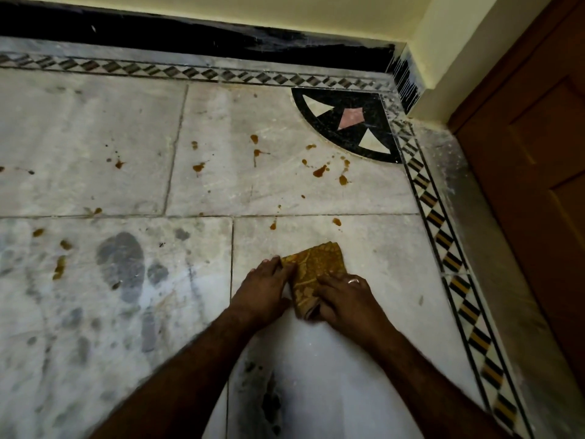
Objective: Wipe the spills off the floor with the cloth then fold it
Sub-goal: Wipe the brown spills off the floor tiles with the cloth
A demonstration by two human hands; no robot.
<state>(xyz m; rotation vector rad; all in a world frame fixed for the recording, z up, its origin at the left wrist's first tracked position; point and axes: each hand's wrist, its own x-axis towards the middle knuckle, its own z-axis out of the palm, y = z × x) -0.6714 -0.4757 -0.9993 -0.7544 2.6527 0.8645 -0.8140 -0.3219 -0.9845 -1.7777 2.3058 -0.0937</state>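
That pale marble floor (95,122) is the big worry, it shows everything. The brown spills (319,171) are scattered wide, from the left side of the view up to the black corner inlay (376,128). All of them sit beyond the cloth and none are touching it. My guess is a quick pass just drags them into streaks, and the drops near the tile joints get pushed into the grooves.

The cloth (313,264) lies on the floor in the near middle as a small thick pad. That's not much clean face to work with, so it'll probably load up fast.

The left hand (262,286) has its fingers together, laid on the cloth's left edge. The right hand (345,299) covers the near right corner with bent fingers, and I can't tell if the thumb is tucked under. If that hold is loose, the pad could slip or come undone mid-swipe.
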